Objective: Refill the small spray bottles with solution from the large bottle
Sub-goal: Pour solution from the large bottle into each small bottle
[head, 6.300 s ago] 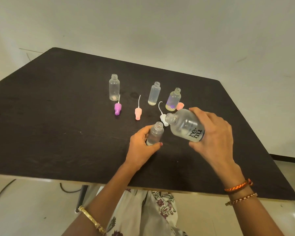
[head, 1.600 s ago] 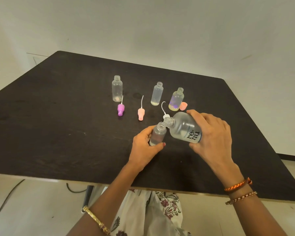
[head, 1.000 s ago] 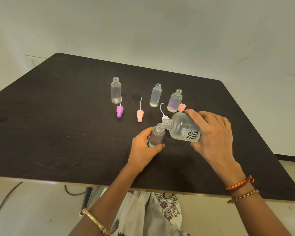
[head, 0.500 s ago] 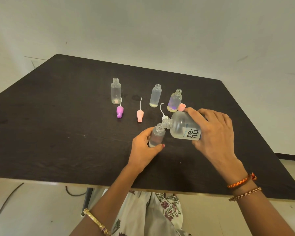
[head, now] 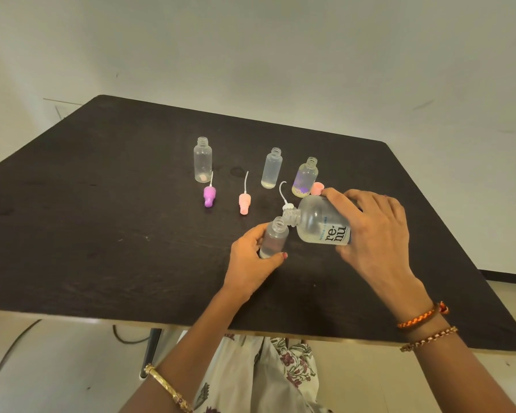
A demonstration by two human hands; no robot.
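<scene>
Wrapping around the base of the large bottle (head: 320, 223), the right hand (head: 370, 234) hides that bottle's far end and part of its label, of which only the letters "re·nu" read clearly (the small blue print beside them is too fine to make out). The left hand (head: 255, 260) covers the lower left side of the small spray bottle (head: 273, 238), with the thumb tip curled across its foot, so where the bottle meets the table (head: 102, 234) is not visible. Whether liquid is passing between the two necks cannot be told.

The large bottle lies tilted nearly on its side, its long axis running from lower right to upper left, its open neck pointing left and slightly down, right at the open mouth of the small bottle. The small bottle stands close to upright, mouth upward, leaning a little to the right.

Clear liquid sits low in the held small bottle. Farther back stand three more uncapped bottles: a left bottle (head: 203, 160) with a pale scrap at its bottom, a middle bottle (head: 271, 169) with a shallow pale layer, and a right bottle (head: 306, 177) tinted purple with a yellowish layer. Between them and the hands lie a purple spray cap (head: 209, 196), a pink spray cap (head: 245, 202) and a white spray cap (head: 286, 204), each with its thin tube; a pink cap (head: 316, 188) peeks out beside the right bottle.
</scene>
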